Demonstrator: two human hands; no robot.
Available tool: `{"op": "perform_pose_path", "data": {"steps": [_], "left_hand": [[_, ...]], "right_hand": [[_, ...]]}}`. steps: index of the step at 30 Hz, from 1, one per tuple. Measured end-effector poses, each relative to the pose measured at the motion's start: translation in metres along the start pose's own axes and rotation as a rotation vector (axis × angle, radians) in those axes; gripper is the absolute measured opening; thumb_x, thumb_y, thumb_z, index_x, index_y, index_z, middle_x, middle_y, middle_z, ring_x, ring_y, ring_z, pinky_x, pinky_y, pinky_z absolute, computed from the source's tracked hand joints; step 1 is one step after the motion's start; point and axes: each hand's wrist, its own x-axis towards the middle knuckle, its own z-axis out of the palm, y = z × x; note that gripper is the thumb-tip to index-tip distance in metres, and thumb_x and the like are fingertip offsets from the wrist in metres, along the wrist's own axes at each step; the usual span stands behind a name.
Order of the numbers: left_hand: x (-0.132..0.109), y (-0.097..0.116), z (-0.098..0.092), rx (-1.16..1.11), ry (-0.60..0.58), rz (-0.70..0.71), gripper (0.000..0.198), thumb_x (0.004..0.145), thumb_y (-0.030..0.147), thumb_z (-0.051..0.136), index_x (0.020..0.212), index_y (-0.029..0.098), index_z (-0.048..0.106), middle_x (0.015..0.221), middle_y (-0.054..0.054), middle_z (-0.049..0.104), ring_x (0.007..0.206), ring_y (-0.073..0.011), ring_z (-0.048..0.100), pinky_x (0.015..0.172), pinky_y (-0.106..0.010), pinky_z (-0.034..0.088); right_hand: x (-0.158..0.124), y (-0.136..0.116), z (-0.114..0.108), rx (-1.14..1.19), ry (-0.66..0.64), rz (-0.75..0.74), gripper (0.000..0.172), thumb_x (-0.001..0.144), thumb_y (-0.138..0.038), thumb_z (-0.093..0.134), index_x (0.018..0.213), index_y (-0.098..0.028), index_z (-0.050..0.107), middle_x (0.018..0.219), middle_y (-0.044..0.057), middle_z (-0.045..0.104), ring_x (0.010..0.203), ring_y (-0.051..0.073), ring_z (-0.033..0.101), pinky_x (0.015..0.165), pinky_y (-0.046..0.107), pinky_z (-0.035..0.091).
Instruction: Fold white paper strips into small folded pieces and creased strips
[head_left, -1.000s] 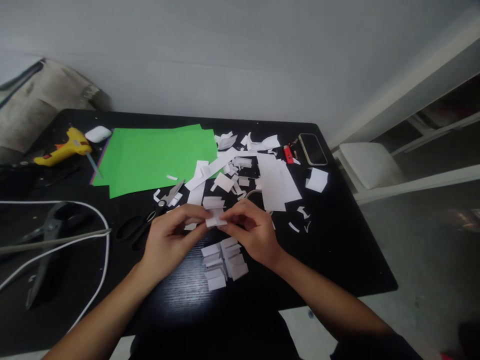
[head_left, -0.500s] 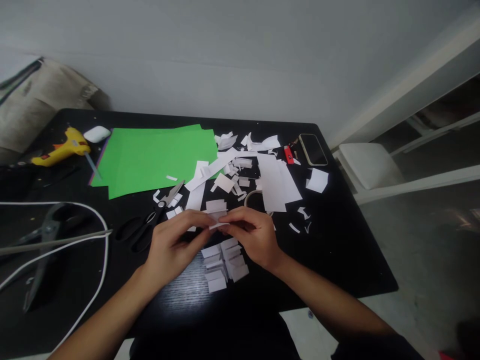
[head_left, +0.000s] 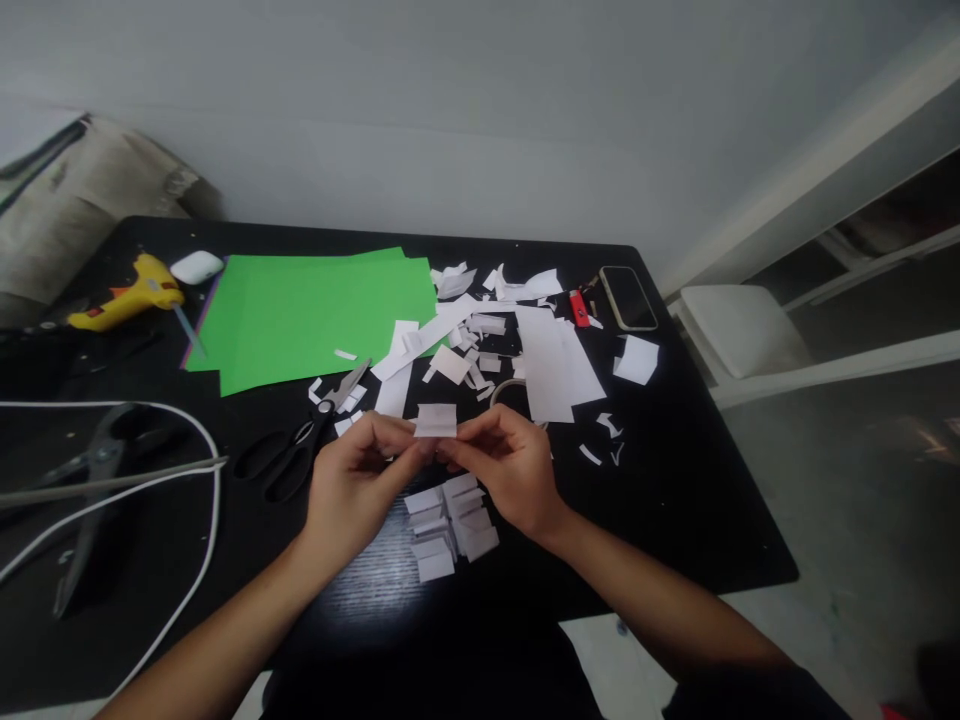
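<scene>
My left hand (head_left: 358, 483) and my right hand (head_left: 504, 468) meet above the black table (head_left: 675, 500), both pinching one small white paper piece (head_left: 436, 420) between thumbs and fingertips. The piece stands up, its flat face toward me. Just below my hands lies a pile of several similar folded white paper pieces (head_left: 448, 522). Black-handled scissors (head_left: 301, 438) lie left of my left hand. A tape roll (head_left: 511, 392) shows partly behind my right hand.
Green paper sheets (head_left: 315, 315), white paper scraps and strips (head_left: 555, 365), a yellow glue gun (head_left: 124, 295), a white case (head_left: 196, 266), a red lighter (head_left: 578, 308) and a phone (head_left: 628, 298) lie farther back. Pliers (head_left: 86, 470) and a white cable (head_left: 202, 480) are at left. A white stool (head_left: 739, 330) stands right of the table.
The paper piece, held edge-on half a second ago, is now turned up and flattened between both hands, slightly higher. The hands stayed close together.
</scene>
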Motion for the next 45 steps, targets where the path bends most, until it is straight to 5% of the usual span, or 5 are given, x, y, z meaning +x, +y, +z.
{"op": "perform_pose_path", "data": {"steps": [9, 45], "left_hand": [[0.002, -0.001, 0.005, -0.095, 0.016, -0.153, 0.025, 0.084, 0.033, 0.082, 0.078, 0.019, 0.062, 0.066, -0.001, 0.074, 0.061, -0.0153, 0.072, 0.06, -0.025, 0.058], [0.006, -0.01, 0.01, -0.323, -0.053, -0.231, 0.03, 0.078, 0.022, 0.085, 0.087, 0.018, 0.056, 0.07, 0.004, 0.065, 0.065, -0.0089, 0.063, 0.065, -0.019, 0.052]], "right_hand": [[0.004, -0.003, -0.001, 0.033, -0.001, 0.091, 0.04, 0.066, -0.04, 0.095, 0.084, -0.022, 0.064, 0.076, -0.002, 0.073, 0.064, 0.016, 0.072, 0.066, 0.032, 0.064], [0.008, 0.01, -0.002, 0.03, -0.029, 0.066, 0.031, 0.076, -0.03, 0.087, 0.095, -0.023, 0.064, 0.086, -0.001, 0.074, 0.077, 0.016, 0.073, 0.076, 0.032, 0.065]]}}
